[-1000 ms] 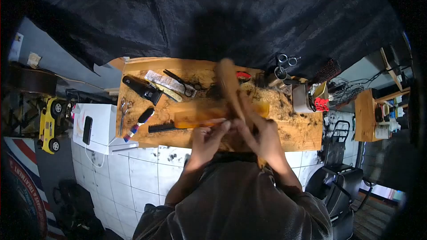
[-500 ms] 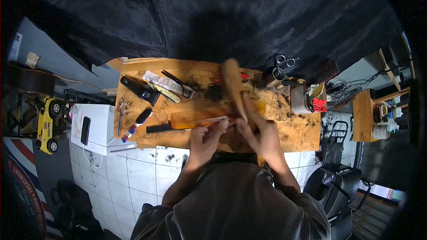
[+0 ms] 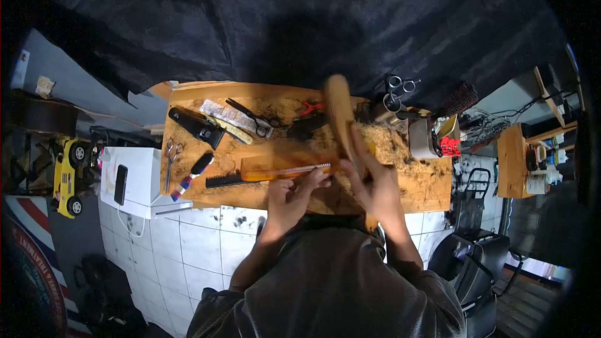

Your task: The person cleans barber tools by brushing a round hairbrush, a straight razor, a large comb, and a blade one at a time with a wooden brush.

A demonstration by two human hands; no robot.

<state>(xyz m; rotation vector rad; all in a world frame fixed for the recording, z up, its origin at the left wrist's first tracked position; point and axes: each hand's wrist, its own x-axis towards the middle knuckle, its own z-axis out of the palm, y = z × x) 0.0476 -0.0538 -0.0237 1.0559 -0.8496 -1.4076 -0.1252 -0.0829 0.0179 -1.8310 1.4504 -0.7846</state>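
Note:
My left hand is closed on an orange comb, which lies level over the wooden table, its near edge toward me. My right hand is wrapped round a wooden brush, whose long body points up and away from me and is slightly blurred. The brush crosses the comb near its right part, and whether the two touch cannot be made out. Beyond the left part of the orange comb, a black comb rests on the table, partly hidden by the orange one.
On the hair-strewn table lie a black clipper, a pale comb, black scissors, silver scissors and a small brush. A container with red clips stands right. A phone sits on a white box.
The wooden brush has shifted right and tilted a little, together with my right hand. More of the orange comb's teeth now show beside my left hand's fingertips.

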